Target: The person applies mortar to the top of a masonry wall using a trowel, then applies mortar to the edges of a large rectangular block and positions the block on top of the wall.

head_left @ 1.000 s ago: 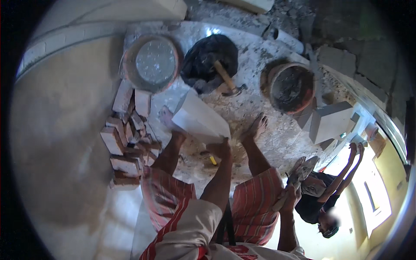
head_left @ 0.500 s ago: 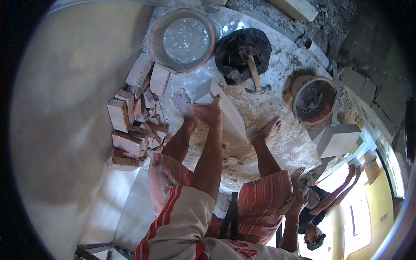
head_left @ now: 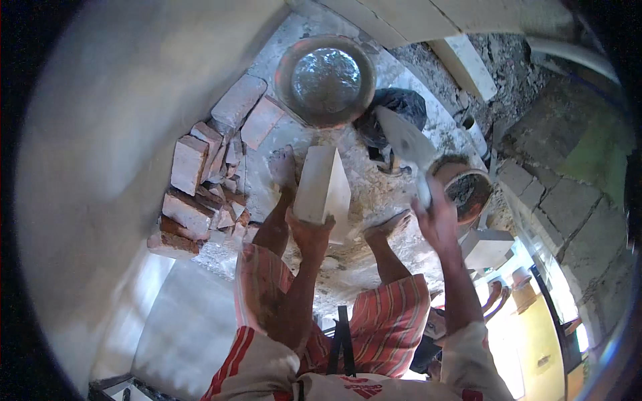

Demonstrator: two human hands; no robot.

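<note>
A white rectangular block (head_left: 314, 184) stands between my feet. My left hand (head_left: 311, 230) is closed round its near end, thumb on one side and fingers on the other. On the right, my right hand (head_left: 438, 217) is raised and grips the handle of a trowel (head_left: 409, 140), blurred by motion. Its broad grey blade points up and left, passing in front of a black plastic bag (head_left: 402, 100). Below the bag a hammer (head_left: 394, 170) shows only in part, mostly hidden by the blade. A round mortar tub (head_left: 478, 200) lies just beyond my right hand.
A round basin of cloudy water (head_left: 284, 80) stands at the far side. Broken and whole bricks (head_left: 190, 160) are piled along the left wall. Another white block (head_left: 488, 247) sits at the right, near another person's arms (head_left: 496, 294). Rubble and a pipe (head_left: 476, 137) lie beyond the slab.
My right hand has risen from beside my knee, swinging the trowel up and forward. My left hand has shifted to the block's near end, and the block has turned more upright.
</note>
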